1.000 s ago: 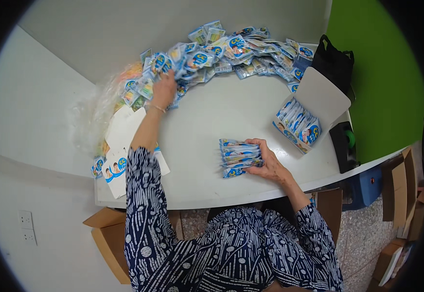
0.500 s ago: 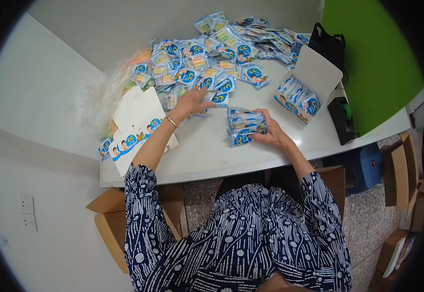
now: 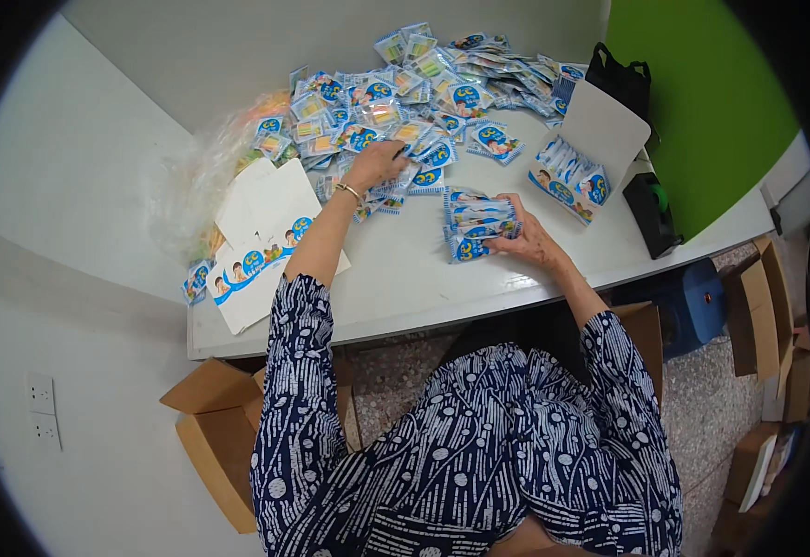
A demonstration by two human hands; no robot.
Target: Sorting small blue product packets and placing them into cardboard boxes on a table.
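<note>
Packets [image 3: 479,227] in the right hand [image 3: 532,243] are partly covered by its fingers [image 3: 514,201].

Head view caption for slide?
Right hand holds a row of packets; left hand at the loose packet pile.

Gleaming in crinkled, glossy plastic film on the heaped blue-and-white packets [image 3: 424,88] and on the gripped stack of packets [image 3: 479,227]. Wrinkling in thin, clear plastic at the bag [image 3: 191,195]. Showing smooth white paperboard on the flat cartons [image 3: 270,209] and the lidded display box [image 3: 607,123]. Reflecting light off the slick white tabletop [image 3: 396,278]. Looking like hard black plastic on the tape dispenser [image 3: 648,223]. Glinting like polished metal on the bangle [image 3: 347,190]. Draping in matt printed cloth down the blouse [image 3: 461,455]. Appearing dull in the brown cardboard box [image 3: 205,455]. Displaying speckled terrazzo across the floor [image 3: 702,418].
</note>
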